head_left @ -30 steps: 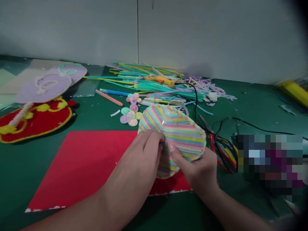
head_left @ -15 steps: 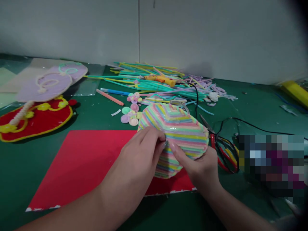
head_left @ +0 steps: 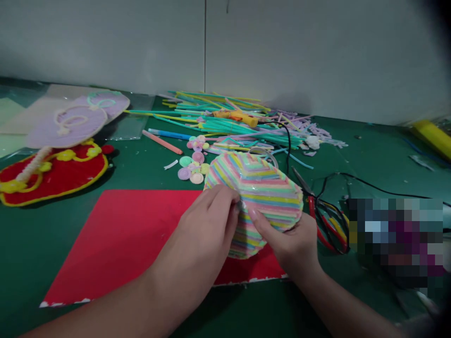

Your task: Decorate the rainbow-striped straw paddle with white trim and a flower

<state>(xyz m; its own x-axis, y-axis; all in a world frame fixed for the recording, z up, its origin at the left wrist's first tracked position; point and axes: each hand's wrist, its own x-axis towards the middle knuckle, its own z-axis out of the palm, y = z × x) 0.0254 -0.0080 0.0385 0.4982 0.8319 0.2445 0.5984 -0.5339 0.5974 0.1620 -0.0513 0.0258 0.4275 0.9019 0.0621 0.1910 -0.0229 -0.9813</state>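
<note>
As right grip [head_left: 298,244] clamps it, left grip [head_left: 206,227] pinched together, rounded panel [head_left: 266,190], glossy pastel stripes

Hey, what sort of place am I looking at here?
Probably a craft workspace. A pile of colorful thin stems lies on the green tabletop, flower-like pieces sit in front of it, and the right hand holds a striped piece.

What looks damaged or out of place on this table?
The red sheet has a ragged near edge with white patches, as if torn or worn. Behind the striped piece, short purple scraps lie strewn beside longer stems, which looks untidy. A pixelated patch hides whatever is at right.
</note>
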